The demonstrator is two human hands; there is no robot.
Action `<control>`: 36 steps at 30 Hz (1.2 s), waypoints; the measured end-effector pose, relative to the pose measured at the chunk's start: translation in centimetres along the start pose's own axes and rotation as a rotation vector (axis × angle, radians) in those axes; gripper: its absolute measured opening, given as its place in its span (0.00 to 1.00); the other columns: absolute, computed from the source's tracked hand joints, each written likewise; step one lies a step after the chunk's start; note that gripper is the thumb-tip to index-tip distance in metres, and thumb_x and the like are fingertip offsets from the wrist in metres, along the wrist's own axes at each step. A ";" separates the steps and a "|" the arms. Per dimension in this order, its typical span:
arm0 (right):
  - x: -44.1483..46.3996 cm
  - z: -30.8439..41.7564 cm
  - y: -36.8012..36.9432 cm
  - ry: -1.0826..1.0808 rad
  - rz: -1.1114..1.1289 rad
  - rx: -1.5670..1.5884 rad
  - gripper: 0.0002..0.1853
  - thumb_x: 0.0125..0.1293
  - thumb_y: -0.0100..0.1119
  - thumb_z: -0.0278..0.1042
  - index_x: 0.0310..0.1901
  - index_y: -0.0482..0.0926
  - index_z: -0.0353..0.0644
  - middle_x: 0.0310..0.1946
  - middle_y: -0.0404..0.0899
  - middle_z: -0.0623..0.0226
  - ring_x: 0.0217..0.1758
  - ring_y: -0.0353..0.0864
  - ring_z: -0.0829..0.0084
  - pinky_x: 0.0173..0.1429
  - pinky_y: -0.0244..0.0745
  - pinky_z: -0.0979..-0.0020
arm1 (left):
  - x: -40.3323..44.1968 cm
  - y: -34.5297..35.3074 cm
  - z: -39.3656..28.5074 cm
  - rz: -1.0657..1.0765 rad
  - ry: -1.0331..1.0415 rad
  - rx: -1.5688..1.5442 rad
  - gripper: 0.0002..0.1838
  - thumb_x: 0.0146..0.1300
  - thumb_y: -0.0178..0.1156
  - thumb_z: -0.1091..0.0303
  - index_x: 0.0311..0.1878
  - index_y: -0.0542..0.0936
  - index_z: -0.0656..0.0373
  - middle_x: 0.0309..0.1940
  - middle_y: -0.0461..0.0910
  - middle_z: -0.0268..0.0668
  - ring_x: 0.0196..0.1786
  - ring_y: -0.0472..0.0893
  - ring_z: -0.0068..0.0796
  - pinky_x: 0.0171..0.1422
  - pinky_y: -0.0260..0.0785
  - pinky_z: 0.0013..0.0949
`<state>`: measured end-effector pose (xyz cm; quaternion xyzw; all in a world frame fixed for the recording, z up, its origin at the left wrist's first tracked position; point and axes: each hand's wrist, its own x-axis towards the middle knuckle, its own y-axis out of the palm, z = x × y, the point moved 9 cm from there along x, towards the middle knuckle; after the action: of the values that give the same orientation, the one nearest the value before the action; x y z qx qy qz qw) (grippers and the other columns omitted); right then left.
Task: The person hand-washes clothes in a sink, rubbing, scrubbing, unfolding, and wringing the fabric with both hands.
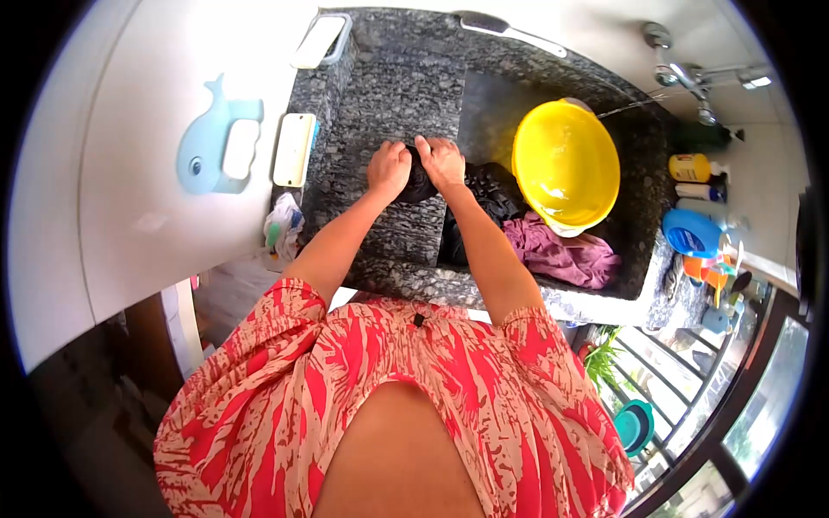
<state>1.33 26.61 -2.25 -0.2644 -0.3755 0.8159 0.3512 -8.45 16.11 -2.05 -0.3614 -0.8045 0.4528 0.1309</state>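
Both hands are closed on a bunched black cloth (418, 183) over the ribbed granite slope of the laundry sink (380, 95). My left hand (389, 170) grips its left side, and my right hand (442, 164) presses on it from the right, thumbs close together. Most of the bundle is hidden beneath the fingers. More wet black fabric (495, 194) lies in the basin beside my right wrist; I cannot tell whether it joins the held piece. To its right, a purple cloth (561, 250) sits by the front wall of the sink.
A yellow basin (570, 164) with water stands in the sink, under a thin stream from the wall tap (682, 78). A brush (509, 33) lies on the back rim. At left are a soap bar (295, 150) and a plastic bag (283, 226); bottles (691, 167) line the right.
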 end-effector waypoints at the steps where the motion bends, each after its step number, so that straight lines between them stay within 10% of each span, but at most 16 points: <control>1: -0.9 -0.4 -0.2 0.049 0.091 0.093 0.30 0.66 0.43 0.67 0.46 0.81 0.48 0.51 0.77 0.59 0.59 0.71 0.52 0.61 0.67 0.51 | 0.2 -0.2 0.5 -0.018 -0.083 -0.048 0.11 0.64 0.48 0.62 0.37 0.76 0.57 0.40 0.75 0.44 0.44 0.75 0.53 0.48 0.67 0.51; 5: -6.0 -1.3 -4.2 -0.208 0.131 0.166 0.41 0.49 0.68 0.65 0.61 0.71 0.48 0.56 0.69 0.50 0.61 0.67 0.49 0.66 0.63 0.54 | -0.6 1.5 5.6 0.112 -0.467 -0.351 0.17 0.67 0.46 0.59 0.45 0.79 0.61 0.50 0.77 0.49 0.54 0.74 0.54 0.56 0.66 0.52; 10: -11.5 -2.5 -4.8 -0.106 0.194 0.199 0.39 0.49 0.70 0.53 0.61 0.71 0.44 0.54 0.73 0.47 0.60 0.71 0.47 0.64 0.67 0.57 | -5.0 0.1 3.7 0.204 -0.670 -0.804 0.24 0.69 0.51 0.59 0.65 0.70 0.60 0.69 0.63 0.45 0.70 0.63 0.46 0.69 0.58 0.46; 11: -11.8 -2.8 -5.2 -0.125 0.140 0.191 0.37 0.49 0.69 0.51 0.60 0.72 0.42 0.52 0.75 0.47 0.58 0.73 0.48 0.63 0.68 0.58 | -5.1 0.2 4.5 0.105 -0.677 -0.799 0.19 0.68 0.53 0.61 0.56 0.76 0.63 0.57 0.75 0.46 0.58 0.73 0.45 0.56 0.65 0.45; 12: -12.2 -3.5 -5.7 -0.101 0.081 0.266 0.35 0.50 0.69 0.49 0.58 0.73 0.39 0.49 0.77 0.47 0.54 0.76 0.51 0.60 0.70 0.60 | -4.5 0.5 4.8 0.117 -0.509 -0.914 0.21 0.67 0.54 0.61 0.57 0.75 0.64 0.60 0.72 0.48 0.60 0.71 0.47 0.59 0.64 0.46; 16: -12.2 -8.7 -8.3 0.068 -0.194 0.531 0.18 0.52 0.63 0.38 0.38 0.80 0.30 0.29 0.82 0.50 0.35 0.83 0.65 0.43 0.76 0.67 | -7.2 1.2 6.5 0.112 -0.955 -1.113 0.24 0.66 0.57 0.60 0.62 0.72 0.60 0.67 0.63 0.48 0.63 0.67 0.48 0.67 0.58 0.50; 18: -11.9 -10.7 -11.5 0.089 -0.286 0.712 0.15 0.53 0.60 0.33 0.21 0.69 0.31 0.15 0.63 0.67 0.24 0.61 0.78 0.27 0.60 0.66 | -7.4 1.5 6.9 0.114 -1.003 -1.337 0.24 0.66 0.57 0.59 0.62 0.72 0.59 0.67 0.63 0.46 0.63 0.67 0.48 0.68 0.57 0.52; 24: -10.8 -9.2 -27.6 -0.206 -0.592 0.206 0.12 0.54 0.62 0.33 0.39 0.84 0.38 0.29 0.82 0.48 0.35 0.84 0.53 0.40 0.77 0.63 | -6.3 -5.4 -1.5 -0.024 -0.489 -1.465 0.16 0.64 0.63 0.63 0.50 0.79 0.63 0.44 0.81 0.37 0.45 0.81 0.32 0.51 0.73 0.36; 26: -9.5 -10.7 -30.9 -0.085 -0.458 0.031 0.15 0.53 0.69 0.40 0.40 0.85 0.41 0.26 0.82 0.52 0.28 0.84 0.65 0.35 0.77 0.69 | -4.4 -6.8 -3.2 -0.077 -0.297 -1.535 0.13 0.62 0.64 0.64 0.45 0.81 0.61 0.39 0.82 0.35 0.43 0.81 0.30 0.50 0.74 0.35; 30: -7.6 -17.1 -35.7 -0.035 -0.196 0.403 0.21 0.57 0.70 0.48 0.41 0.85 0.35 0.28 0.83 0.67 0.33 0.78 0.80 0.43 0.74 0.76 | -1.8 -11.2 -2.4 -0.182 -0.373 -1.596 0.10 0.60 0.63 0.61 0.42 0.80 0.55 0.40 0.83 0.36 0.41 0.83 0.34 0.40 0.76 0.34; 36: -6.3 -20.6 -44.1 0.029 -0.664 0.370 0.22 0.60 0.66 0.52 0.39 0.86 0.37 0.23 0.79 0.69 0.29 0.75 0.80 0.39 0.71 0.77 | -0.5 -6.5 1.7 0.139 -0.773 -1.643 0.13 0.67 0.54 0.51 0.41 0.78 0.49 0.36 0.82 0.32 0.29 0.80 0.31 0.20 0.59 0.28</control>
<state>36.06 51.33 22.16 -0.0717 -0.2820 0.7078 0.6437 -11.99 12.59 2.39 -0.2115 -0.8382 -0.1665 -0.4743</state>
